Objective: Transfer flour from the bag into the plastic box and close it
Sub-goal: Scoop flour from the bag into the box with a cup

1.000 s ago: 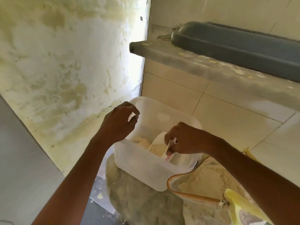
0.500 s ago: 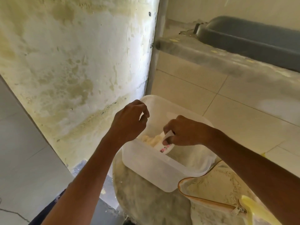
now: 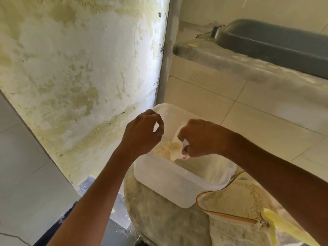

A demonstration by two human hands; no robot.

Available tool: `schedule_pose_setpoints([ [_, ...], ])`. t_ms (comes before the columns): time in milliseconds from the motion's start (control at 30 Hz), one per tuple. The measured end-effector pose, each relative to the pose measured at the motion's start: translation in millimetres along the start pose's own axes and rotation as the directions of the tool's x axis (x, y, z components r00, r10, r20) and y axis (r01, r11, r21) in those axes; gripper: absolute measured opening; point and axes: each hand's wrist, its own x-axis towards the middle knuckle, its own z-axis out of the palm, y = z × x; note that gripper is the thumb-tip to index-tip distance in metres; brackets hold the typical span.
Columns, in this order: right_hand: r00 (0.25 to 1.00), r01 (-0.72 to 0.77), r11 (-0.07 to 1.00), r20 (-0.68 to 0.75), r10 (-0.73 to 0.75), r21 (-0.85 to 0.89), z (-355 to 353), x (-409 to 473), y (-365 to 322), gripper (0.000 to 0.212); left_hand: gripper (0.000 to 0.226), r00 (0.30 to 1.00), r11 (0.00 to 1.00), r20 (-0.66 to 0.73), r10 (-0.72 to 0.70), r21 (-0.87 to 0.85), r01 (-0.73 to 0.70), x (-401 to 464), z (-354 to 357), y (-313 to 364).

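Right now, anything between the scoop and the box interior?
Nothing visible. The right hand holds the white scoop already inside the open plastic box, above the flour. No lid on it.

One plastic box [image 3: 170, 181] sits under the fingers, with one heap of flour [image 3: 166, 149] inside it. One white scoop [image 3: 178, 150] is in the right hand [image 3: 200, 139]. One flour bag [image 3: 234, 203] lies below the right fingers. Two hands show: left hand [image 3: 142, 134] and right. One grey tub [image 3: 276, 48] stands far beyond them.
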Motion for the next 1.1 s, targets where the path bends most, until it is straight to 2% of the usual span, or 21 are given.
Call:
schedule_pose_setpoints([
  [67,0.994,0.036,0.997,0.110,-0.029,-0.067,0,-2,-5,0.037,0.010,1.000,1.000,0.004,0.011,0.008,-0.011,0,0,1],
  [167,0.991,0.119,0.965,0.090,-0.101,-0.232,3,-5,-11,0.028,0.009,1.000,1.000,0.002,0.016,0.008,-0.016,0,0,1],
  [233,0.982,0.166,0.934,0.142,-0.126,-0.317,6,-7,-14,0.023,0.009,1.000,1.000,0.000,0.016,0.004,-0.016,-1,0,0],
  [367,0.989,0.142,0.883,0.024,-0.147,-0.446,16,-7,-11,0.028,0.008,1.000,1.000,-0.003,0.019,0.010,-0.019,0,0,0],
  [433,0.983,0.156,0.878,-0.019,-0.184,-0.453,19,-8,-6,0.032,0.008,1.000,1.000,-0.003,0.022,0.013,-0.022,0,0,0],
  [533,0.975,0.139,0.925,-0.115,-0.190,-0.354,13,-18,4,0.032,0.008,0.999,0.999,-0.012,0.034,0.008,-0.034,-1,0,-1],
  [600,0.970,0.102,0.967,-0.193,-0.148,-0.232,9,-30,13,0.024,0.007,0.999,0.999,-0.002,0.047,-0.012,-0.047,-2,-1,-1],
  [667,0.953,0.067,0.996,-0.292,-0.083,-0.064,10,-44,24,0.018,0.003,0.998,0.994,0.019,0.067,-0.084,-0.065,0,-2,-3],
  [767,0.911,0.019,0.989,-0.410,0.044,0.149,21,-66,37,0.022,0.008,0.993,0.976,0.018,0.112,-0.191,-0.107,5,-3,-4],
  [867,0.837,-0.042,0.954,-0.511,0.197,0.298,34,-91,48,0.025,0.011,0.988,0.958,-0.012,0.152,-0.246,-0.151,5,-2,4],
  [967,0.746,-0.007,0.891,-0.591,0.307,0.454,44,-120,58,0.026,0.011,0.972,0.940,-0.062,0.226,-0.249,-0.235,-1,3,27],
  [1100,0.622,0.023,0.854,-0.676,0.396,0.520,58,-160,67,0.030,0.013,0.944,0.901,-0.053,0.326,-0.286,-0.327,-14,15,69],
])
